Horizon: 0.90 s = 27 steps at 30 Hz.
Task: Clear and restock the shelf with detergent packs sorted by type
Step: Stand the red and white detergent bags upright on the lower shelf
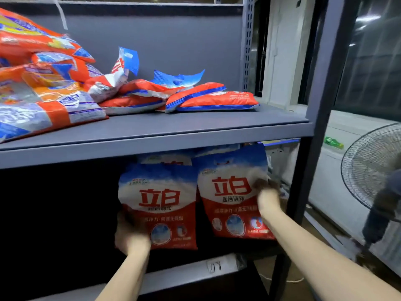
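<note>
Two upright red-and-white packs [158,205], several orange packs [43,83], several flat red packs [212,99], one fan [373,166]

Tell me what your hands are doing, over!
Left hand grips one red-and-white pack. Right hand grips the second pack. Both upright at the lower shelf. Nothing blocking, over.

Grey shelf [195,127] carries a heap of orange detergent packs [50,83].

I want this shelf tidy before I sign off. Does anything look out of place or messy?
Yes. On the upper shelf the orange packs and the red-and-blue packs lie flat in loose, overlapping heaps that touch, not clearly separated by type. One pack sticks up crumpled. Below, each hand holds an upright pack.
</note>
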Motion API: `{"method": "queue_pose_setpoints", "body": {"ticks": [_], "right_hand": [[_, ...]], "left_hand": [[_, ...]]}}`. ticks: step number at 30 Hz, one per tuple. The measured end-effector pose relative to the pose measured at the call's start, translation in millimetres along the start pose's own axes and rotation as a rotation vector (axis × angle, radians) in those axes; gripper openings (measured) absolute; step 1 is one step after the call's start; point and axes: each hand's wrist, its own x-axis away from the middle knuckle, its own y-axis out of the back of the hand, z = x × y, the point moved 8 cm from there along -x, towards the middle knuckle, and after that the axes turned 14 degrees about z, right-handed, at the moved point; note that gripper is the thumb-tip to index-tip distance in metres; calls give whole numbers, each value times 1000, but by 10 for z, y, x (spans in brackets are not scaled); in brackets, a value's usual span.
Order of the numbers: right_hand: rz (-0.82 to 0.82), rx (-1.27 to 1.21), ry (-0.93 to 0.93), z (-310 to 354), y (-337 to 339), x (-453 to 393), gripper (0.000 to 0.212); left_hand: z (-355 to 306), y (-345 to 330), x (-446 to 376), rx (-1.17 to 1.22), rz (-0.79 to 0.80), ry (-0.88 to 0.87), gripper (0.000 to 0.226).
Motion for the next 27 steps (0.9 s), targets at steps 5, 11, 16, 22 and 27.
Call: {"method": "queue_pose_setpoints", "body": {"ticks": [5, 11, 16, 22, 27], "right_hand": [[225, 145, 85, -84, -378, -564, 22], [259, 30, 58, -244, -562, -961, 20], [237, -194, 78, -372, -614, -1240, 18], [233, -58, 131, -534, -790, -1469, 46], [-126, 525, 144, -570, -558, -1119, 73]], "left_hand": [[129, -406, -463, 241, -14, -123, 44], [287, -797, -973, 418, -30, 19, 43], [257, -1026, -1329, 466, 44, -65, 33], [399, -1178, -1407, 293, 118, -152, 52], [365, -1117, -1108, -209, 48, -141, 88]]}}
